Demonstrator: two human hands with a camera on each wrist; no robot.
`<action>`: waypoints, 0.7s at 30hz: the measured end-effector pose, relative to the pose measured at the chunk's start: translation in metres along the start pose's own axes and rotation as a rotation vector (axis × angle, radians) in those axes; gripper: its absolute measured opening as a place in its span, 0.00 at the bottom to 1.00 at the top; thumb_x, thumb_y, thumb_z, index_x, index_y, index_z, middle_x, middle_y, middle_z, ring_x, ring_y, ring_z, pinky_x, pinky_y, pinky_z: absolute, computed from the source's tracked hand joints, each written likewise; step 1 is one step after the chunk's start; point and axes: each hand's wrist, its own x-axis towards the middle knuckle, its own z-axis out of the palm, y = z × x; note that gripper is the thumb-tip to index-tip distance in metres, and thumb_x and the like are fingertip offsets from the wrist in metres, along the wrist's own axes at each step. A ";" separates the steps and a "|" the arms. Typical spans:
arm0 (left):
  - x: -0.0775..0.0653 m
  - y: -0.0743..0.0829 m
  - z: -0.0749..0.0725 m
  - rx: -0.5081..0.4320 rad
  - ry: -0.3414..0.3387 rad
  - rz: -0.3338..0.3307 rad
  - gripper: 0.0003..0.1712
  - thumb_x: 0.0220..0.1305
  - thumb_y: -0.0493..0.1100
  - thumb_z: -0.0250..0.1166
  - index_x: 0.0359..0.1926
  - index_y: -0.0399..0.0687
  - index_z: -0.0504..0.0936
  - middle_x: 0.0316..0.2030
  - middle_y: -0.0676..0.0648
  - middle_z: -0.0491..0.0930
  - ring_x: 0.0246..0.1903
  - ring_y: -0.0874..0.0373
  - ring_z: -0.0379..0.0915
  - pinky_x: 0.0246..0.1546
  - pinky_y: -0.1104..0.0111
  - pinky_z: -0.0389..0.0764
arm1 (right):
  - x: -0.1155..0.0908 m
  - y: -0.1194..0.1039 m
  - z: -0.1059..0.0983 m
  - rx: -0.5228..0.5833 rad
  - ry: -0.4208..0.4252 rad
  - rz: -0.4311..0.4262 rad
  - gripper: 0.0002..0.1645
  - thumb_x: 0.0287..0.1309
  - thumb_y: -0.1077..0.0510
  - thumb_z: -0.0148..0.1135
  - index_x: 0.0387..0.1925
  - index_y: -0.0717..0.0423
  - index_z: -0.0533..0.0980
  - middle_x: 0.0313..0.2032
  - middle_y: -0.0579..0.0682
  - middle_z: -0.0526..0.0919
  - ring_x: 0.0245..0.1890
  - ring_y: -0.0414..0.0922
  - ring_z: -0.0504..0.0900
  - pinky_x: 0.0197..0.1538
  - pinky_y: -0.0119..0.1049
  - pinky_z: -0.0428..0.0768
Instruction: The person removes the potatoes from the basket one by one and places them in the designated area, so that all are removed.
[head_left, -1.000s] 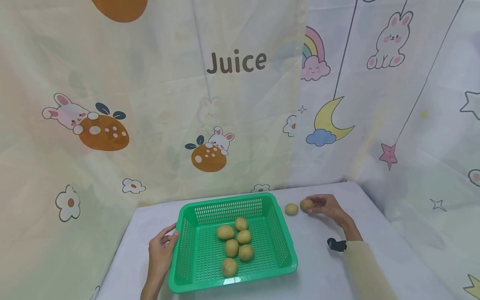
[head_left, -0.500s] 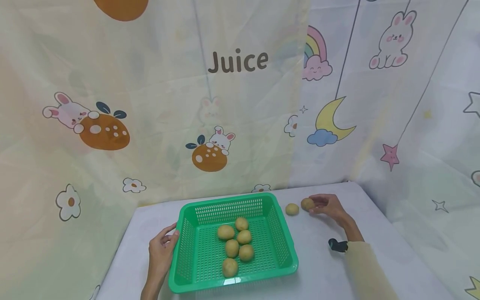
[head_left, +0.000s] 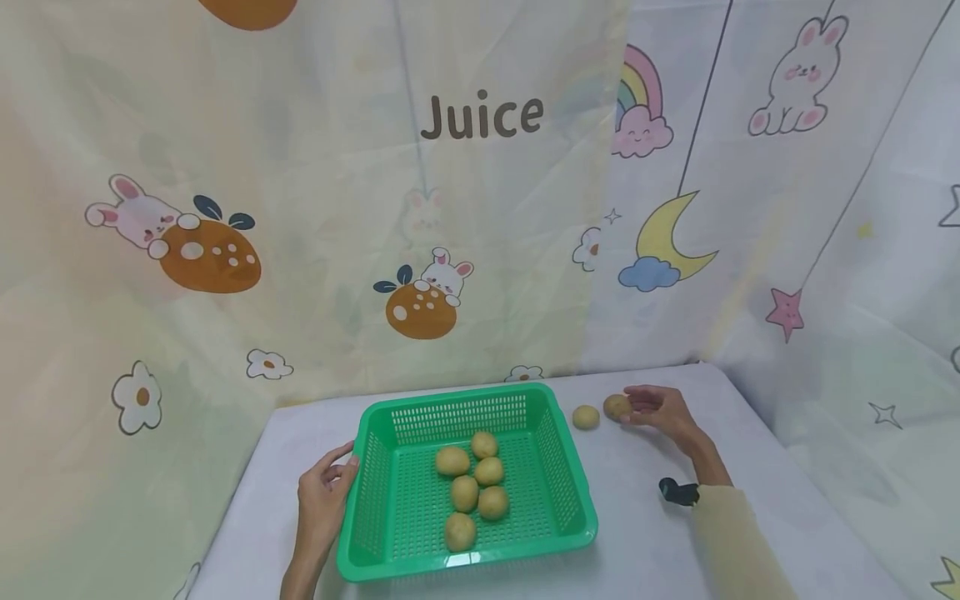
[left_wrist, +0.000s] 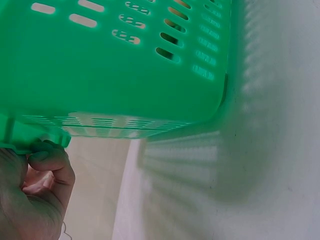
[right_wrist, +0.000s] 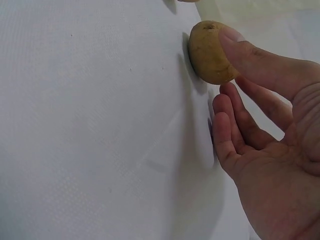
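A green plastic basket (head_left: 577,500) stands on the white table with several potatoes (head_left: 464,493) inside. My left hand (head_left: 322,500) holds its left rim; in the left wrist view the fingers (left_wrist: 52,167) curl at the rim's edge. Right of the basket, two potatoes rest on the table. The nearer one to the basket is a pale potato (head_left: 586,417). Beside it, my right hand (head_left: 660,412) has thumb and index finger at the second potato (right_wrist: 210,52), lightly pinching its side. The other fingers are loosely bent; the index fingertip is hidden behind the potato.
A white cloth covers the table (head_left: 637,533). Printed curtains (head_left: 322,208) hang behind and at the right side. A black wrist device (head_left: 678,492) sits at the right sleeve (head_left: 738,542).
My right fingers have slid slightly back to the right, showing more of the potato. The view has tilted a little. My left hand and the basket stay put.
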 end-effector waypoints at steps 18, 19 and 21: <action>0.001 -0.002 0.001 0.004 0.014 0.004 0.22 0.82 0.42 0.63 0.70 0.40 0.81 0.38 0.37 0.91 0.25 0.63 0.88 0.29 0.71 0.89 | -0.020 -0.020 -0.013 -0.041 0.113 -0.096 0.37 0.66 0.59 0.78 0.71 0.68 0.75 0.64 0.71 0.84 0.64 0.66 0.85 0.57 0.20 0.83; 0.001 -0.002 0.001 0.007 0.013 0.002 0.22 0.82 0.43 0.63 0.70 0.40 0.81 0.38 0.37 0.91 0.26 0.63 0.88 0.29 0.72 0.88 | -0.022 -0.022 -0.014 -0.044 0.120 -0.109 0.37 0.66 0.59 0.78 0.71 0.68 0.76 0.64 0.70 0.85 0.63 0.63 0.86 0.57 0.19 0.83; 0.001 -0.002 0.001 0.009 0.011 -0.003 0.22 0.82 0.43 0.63 0.70 0.40 0.81 0.38 0.36 0.91 0.25 0.63 0.87 0.29 0.72 0.88 | -0.025 -0.027 -0.014 -0.031 0.133 -0.129 0.36 0.66 0.59 0.79 0.70 0.68 0.77 0.62 0.70 0.86 0.60 0.56 0.89 0.56 0.18 0.83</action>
